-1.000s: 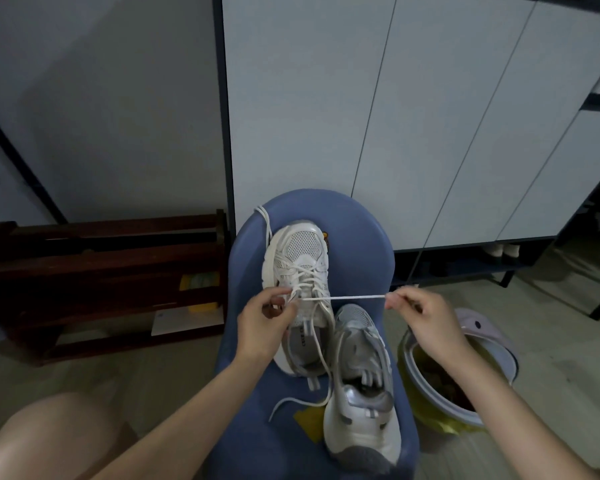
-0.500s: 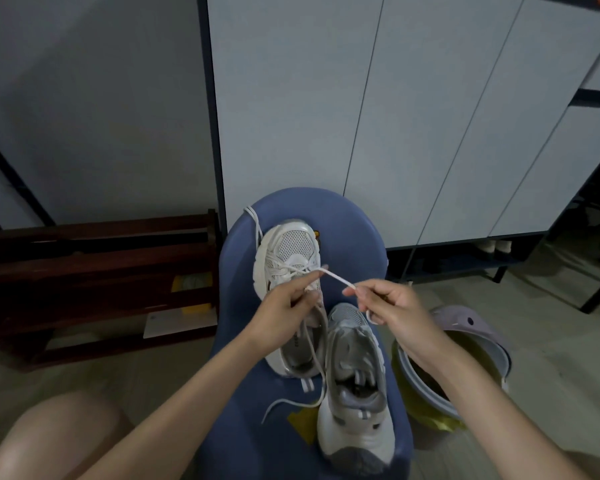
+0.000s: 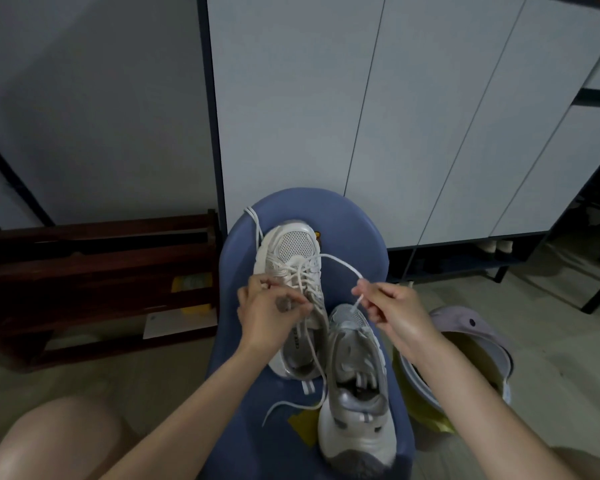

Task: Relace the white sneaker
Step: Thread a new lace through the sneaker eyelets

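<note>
2 sneakers lie on the rounded blue plastic stool [image 3: 347,216]: the white mesh-toed sneaker [image 3: 293,252] being relaced points away from the person, and a second silver-grey sneaker [image 3: 355,386] sits just beside it, nearer the camera and touching its heel side. The thin white cord lace [image 3: 340,263] already crosses several eyelets in the sneaker's upper half.

The left hand [image 3: 271,318] rests on the sneaker's throat with its fingers curled, pinching the lace strands at the eyelets. The right hand [image 3: 390,306] pinches the free end of the lace near its tip, with a loose loop arching from the shoe over to it.

The lace looks soft, limp and light, so it probably needs to be held right at the stiff tip to steer it through an eyelet; gripped further back, it would likely flop. The sneaker itself seems light with a pliable upper, so bracing it at the eyelet row, as the left hand does, should stop it sliding on the smooth stool.

A lilac plastic bin [image 3: 471,337] stands on the floor to the right.
</note>
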